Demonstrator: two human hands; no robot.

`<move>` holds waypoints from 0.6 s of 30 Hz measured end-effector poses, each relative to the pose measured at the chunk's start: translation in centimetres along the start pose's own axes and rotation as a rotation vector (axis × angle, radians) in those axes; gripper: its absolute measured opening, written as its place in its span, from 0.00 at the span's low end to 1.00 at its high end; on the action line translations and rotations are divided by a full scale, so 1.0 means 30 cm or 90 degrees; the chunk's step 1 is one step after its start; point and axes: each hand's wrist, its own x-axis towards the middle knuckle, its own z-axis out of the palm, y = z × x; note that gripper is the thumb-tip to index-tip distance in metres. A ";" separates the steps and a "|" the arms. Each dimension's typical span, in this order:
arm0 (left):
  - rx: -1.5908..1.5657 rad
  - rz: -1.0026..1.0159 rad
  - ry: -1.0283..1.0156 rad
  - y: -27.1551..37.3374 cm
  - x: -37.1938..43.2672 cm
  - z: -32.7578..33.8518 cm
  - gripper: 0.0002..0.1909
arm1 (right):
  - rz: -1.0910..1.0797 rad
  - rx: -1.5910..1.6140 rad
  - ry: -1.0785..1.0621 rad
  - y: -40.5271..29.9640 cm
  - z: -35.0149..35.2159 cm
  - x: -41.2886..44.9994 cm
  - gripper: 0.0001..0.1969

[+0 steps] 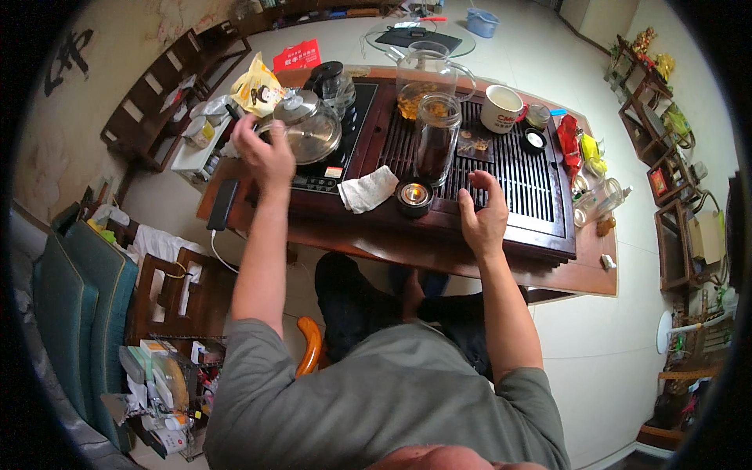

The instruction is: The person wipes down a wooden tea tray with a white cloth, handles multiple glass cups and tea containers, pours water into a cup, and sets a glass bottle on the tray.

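Observation:
My left hand [265, 154] is at the side of a glass kettle [317, 138] with a metal lid, on a black electric cooktop [363, 111]. The hand overlaps the kettle's black handle [233, 111]; whether the fingers grip it is hidden. My right hand [484, 214] hovers by the front of a dark slatted tea tray [517, 188], fingers apart and empty. Between the hands, an uncapped glass jar [436, 144] of dark liquid stands upright on the tray. Before it lie a round black cap [415, 197] with a shiny inside and a crumpled white cloth or tissue [369, 189].
Behind the jar stands a glass pitcher [426, 70] with amber contents. A white mug [501, 108], a small glass jar [537, 116] and a black lid [533, 141] are at the right. A clear bottle [599, 202] lies beyond the tray. A phone [223, 204] with a cable lies left.

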 end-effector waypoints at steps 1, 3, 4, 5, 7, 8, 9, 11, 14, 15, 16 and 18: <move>0.090 -0.042 -0.012 -0.100 0.030 0.005 0.23 | -0.005 -0.012 0.000 -0.004 0.007 0.001 0.20; -0.056 -0.280 -0.215 -0.251 0.081 0.019 0.22 | -0.008 -0.023 0.009 -0.001 0.015 -0.002 0.20; -0.209 -0.325 -0.196 -0.257 0.080 0.034 0.26 | -0.016 -0.037 0.010 0.008 0.016 -0.003 0.19; -0.285 -0.487 -0.233 -0.265 0.079 0.044 0.26 | -0.024 -0.052 0.011 0.014 0.015 -0.003 0.19; -0.211 -0.416 -0.296 -0.332 0.087 0.052 0.24 | -0.018 -0.048 0.014 -0.001 0.017 0.002 0.19; -0.105 -0.350 -0.324 -0.411 0.090 0.056 0.24 | -0.032 -0.057 0.007 -0.006 0.026 0.003 0.18; -0.180 -0.391 -0.271 -0.382 0.078 0.083 0.23 | -0.043 -0.075 0.003 -0.004 0.024 0.004 0.18; -0.222 -0.466 -0.296 -0.279 0.102 0.095 0.22 | -0.054 -0.087 0.009 0.007 0.009 0.010 0.18; -0.177 -0.435 -0.277 -0.286 0.153 0.087 0.20 | -0.086 -0.099 0.008 -0.019 0.012 0.012 0.18; -0.169 -0.414 -0.264 -0.303 0.169 0.072 0.19 | -0.090 -0.086 0.007 -0.034 0.022 0.010 0.18; -0.163 -0.429 -0.280 -0.138 0.214 0.054 0.19 | -0.084 -0.099 0.014 -0.013 0.008 0.010 0.18; -0.150 -0.370 -0.282 -0.102 0.291 0.008 0.19 | -0.086 -0.093 0.010 -0.011 0.011 0.010 0.18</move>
